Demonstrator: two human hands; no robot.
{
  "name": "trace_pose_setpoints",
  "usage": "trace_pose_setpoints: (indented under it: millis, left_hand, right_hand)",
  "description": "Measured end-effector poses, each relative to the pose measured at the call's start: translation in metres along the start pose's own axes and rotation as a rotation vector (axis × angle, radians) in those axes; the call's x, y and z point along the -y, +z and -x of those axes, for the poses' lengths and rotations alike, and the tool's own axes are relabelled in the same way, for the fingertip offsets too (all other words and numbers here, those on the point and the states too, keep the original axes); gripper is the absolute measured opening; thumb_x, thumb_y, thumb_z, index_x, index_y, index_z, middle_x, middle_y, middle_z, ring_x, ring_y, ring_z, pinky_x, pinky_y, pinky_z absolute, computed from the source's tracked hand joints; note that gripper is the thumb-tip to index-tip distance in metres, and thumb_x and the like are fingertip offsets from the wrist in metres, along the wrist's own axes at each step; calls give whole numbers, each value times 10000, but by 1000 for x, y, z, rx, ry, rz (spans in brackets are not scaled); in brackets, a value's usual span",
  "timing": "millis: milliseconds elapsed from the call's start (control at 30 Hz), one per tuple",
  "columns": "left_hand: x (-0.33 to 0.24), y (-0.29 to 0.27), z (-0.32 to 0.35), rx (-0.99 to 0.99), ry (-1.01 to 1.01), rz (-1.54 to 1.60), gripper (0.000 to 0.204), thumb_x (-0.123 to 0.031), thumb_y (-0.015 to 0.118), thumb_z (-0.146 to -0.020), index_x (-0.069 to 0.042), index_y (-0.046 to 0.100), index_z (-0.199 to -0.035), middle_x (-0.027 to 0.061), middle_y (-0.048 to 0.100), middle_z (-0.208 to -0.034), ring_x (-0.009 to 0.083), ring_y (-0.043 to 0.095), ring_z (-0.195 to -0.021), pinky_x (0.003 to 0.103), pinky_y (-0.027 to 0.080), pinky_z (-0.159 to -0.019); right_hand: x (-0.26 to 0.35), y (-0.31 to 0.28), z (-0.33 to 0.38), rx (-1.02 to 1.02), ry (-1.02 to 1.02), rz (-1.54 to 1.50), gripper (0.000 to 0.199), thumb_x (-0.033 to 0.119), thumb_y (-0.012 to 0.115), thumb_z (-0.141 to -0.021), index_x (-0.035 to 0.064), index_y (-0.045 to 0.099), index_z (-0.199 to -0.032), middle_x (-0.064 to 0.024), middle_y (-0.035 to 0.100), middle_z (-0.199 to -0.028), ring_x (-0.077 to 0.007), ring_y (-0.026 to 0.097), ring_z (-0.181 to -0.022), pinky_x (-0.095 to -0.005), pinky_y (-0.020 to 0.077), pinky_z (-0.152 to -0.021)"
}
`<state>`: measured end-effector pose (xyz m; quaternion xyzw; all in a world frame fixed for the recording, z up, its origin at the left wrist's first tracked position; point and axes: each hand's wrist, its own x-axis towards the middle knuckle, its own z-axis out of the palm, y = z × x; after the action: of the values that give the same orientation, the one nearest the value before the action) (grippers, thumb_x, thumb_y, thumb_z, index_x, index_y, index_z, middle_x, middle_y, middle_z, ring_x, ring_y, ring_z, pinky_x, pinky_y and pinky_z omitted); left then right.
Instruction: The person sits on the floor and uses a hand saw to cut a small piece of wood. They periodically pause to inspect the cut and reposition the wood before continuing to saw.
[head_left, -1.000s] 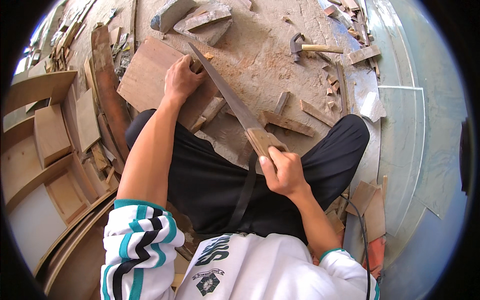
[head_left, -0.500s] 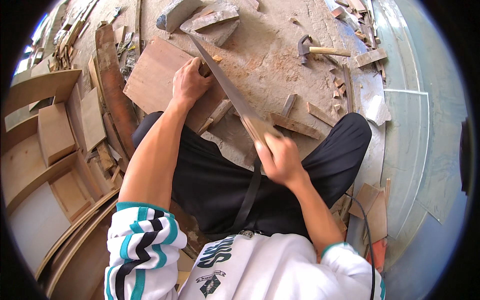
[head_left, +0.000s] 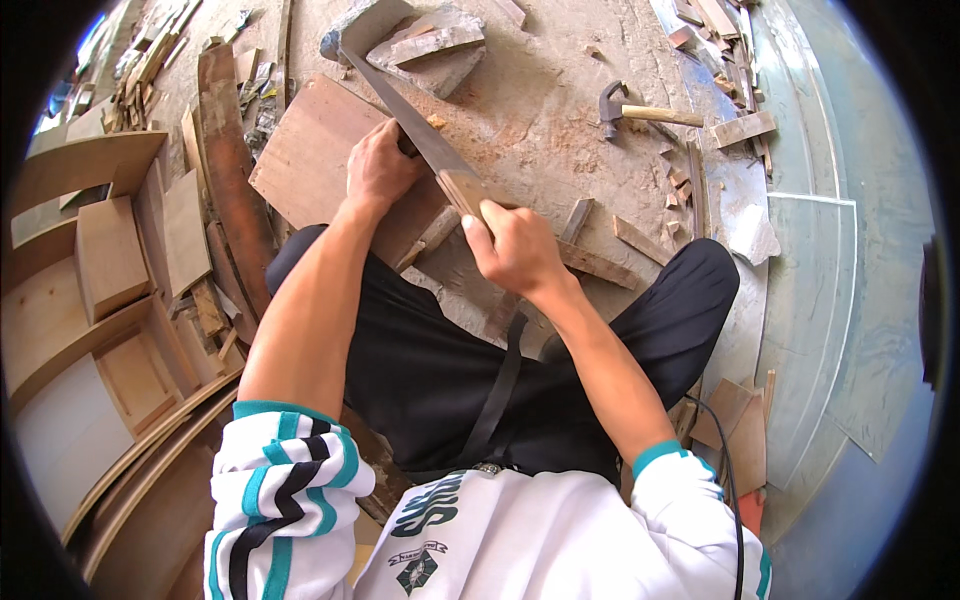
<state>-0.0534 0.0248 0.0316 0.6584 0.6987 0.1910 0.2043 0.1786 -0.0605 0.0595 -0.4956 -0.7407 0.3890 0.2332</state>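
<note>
My right hand point(head_left: 515, 250) is wrapped round the wooden handle of a handsaw point(head_left: 405, 110), whose long grey blade points away to the far left. The blade passes just right of my left hand point(head_left: 383, 165), which is closed on a small dark wood piece point(head_left: 406, 143) mostly hidden by the fingers and blade. Beneath that hand lies a reddish-brown wooden board point(head_left: 305, 150), tilted across the ground in front of my left knee. Whether the teeth touch the wood piece, I cannot tell.
A claw hammer point(head_left: 650, 114) lies at the far right. Concrete chunks point(head_left: 430, 55) sit beyond the blade. Wood offcuts point(head_left: 600, 265) are scattered before my right knee. Wooden cabinet frames point(head_left: 110, 260) stand at left; glass sheets point(head_left: 810, 300) lie at right. A black cable point(head_left: 728, 450) runs by my right side.
My right hand has pushed the handsaw forward and to the left, so its tip reaches farther out over the concrete. My left hand stays in nearly the same place.
</note>
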Motion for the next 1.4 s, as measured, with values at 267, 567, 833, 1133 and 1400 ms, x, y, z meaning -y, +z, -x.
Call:
trace_pose_setpoints:
  millis: [267, 567, 833, 1133, 1400]
  left_hand:
    - [7, -9, 3, -14, -1, -123, 398, -380, 783, -775, -58, 659, -973, 158, 696, -984, 374, 670, -957, 467, 523, -832]
    - [10, -10, 5, -33, -4, -155, 385, -349, 800, -771, -62, 675, -995, 173, 708, -976, 390, 675, -939, 454, 526, -818]
    - [7, -3, 2, -25, -37, -130, 379, -352, 802, -772, -59, 671, -974, 175, 703, -943, 388, 674, -921, 451, 528, -810]
    - [5, 1, 2, -81, 40, -45, 359, -344, 795, -782, -42, 654, -917, 188, 691, -935, 388, 673, -901, 456, 524, -796]
    - [3, 1, -5, -69, 39, -81, 379, -342, 797, -775, -47, 667, -974, 186, 700, -964, 390, 676, -927, 454, 528, -811]
  right_hand:
    - [5, -8, 32, -21, -31, -68, 273, 232, 568, -959, 17, 580, -792, -253, 608, -668, -458, 631, -648, -513, 496, -584]
    - [6, -25, 81, -29, -59, -69, 266, 248, 569, -945, 26, 609, -804, -249, 653, -671, -439, 674, -643, -535, 539, -629]
    - [-3, -13, 43, -25, -63, -16, 282, 255, 577, -945, 23, 594, -785, -253, 638, -647, -447, 656, -608, -522, 536, -592]
    - [-4, -3, -10, -6, -35, -12, 328, 270, 565, -955, 30, 570, -732, -250, 620, -614, -463, 644, -615, -543, 519, -590]
    - [-9, -1, -2, -26, -28, -44, 315, 253, 564, -970, 21, 545, -759, -260, 604, -660, -467, 620, -631, -520, 485, -574]
